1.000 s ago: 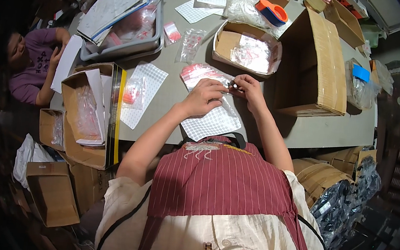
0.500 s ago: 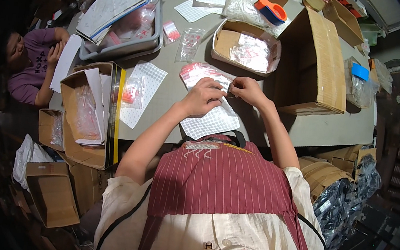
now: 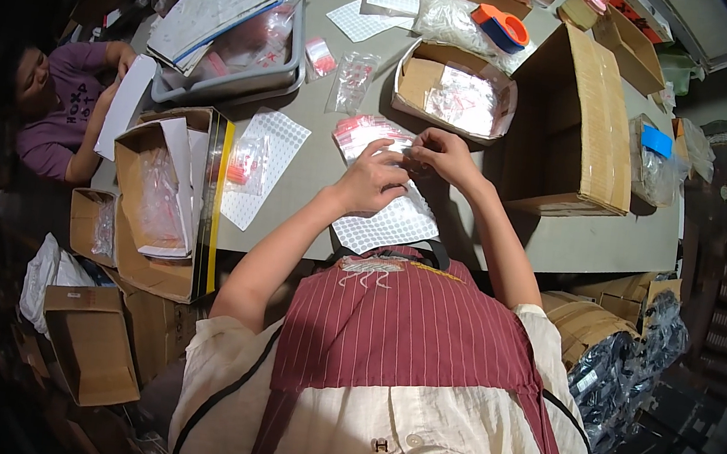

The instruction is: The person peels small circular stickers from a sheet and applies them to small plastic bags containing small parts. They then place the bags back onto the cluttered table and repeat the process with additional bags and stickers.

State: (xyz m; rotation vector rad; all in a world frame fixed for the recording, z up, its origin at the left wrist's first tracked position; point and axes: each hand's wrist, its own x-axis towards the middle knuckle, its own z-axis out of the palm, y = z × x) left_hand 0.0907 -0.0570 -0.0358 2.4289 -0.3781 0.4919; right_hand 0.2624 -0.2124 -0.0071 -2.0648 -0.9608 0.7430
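My left hand (image 3: 375, 178) is above the sheet of small round stickers (image 3: 388, 227), its fingers bent in a pinch toward the other hand. Thumb and fingers of my right hand (image 3: 446, 158) are pinched together just to the right. What lies between the fingertips is too small to make out; it may be see-through. Just beyond my hands, a fanned stack of small clear bags with red strips (image 3: 362, 129) lies on the table, partly covered by my left hand. The sticker sheet reaches toward the table's near edge and my maroon striped apron (image 3: 388, 327).
Past my right hand stands a shallow carton of clear bags (image 3: 404, 98), beside a tall open cardboard box (image 3: 600, 128). A grey bin (image 3: 296, 65), another sticker sheet (image 3: 279, 143) and a cardboard box (image 3: 199, 276) occupy the left. A person in purple (image 3: 61, 107) sits far left.
My left hand has risen from lying on the bags, and its fingers now bend toward the right hand. My right hand has turned slightly and stays pinched.
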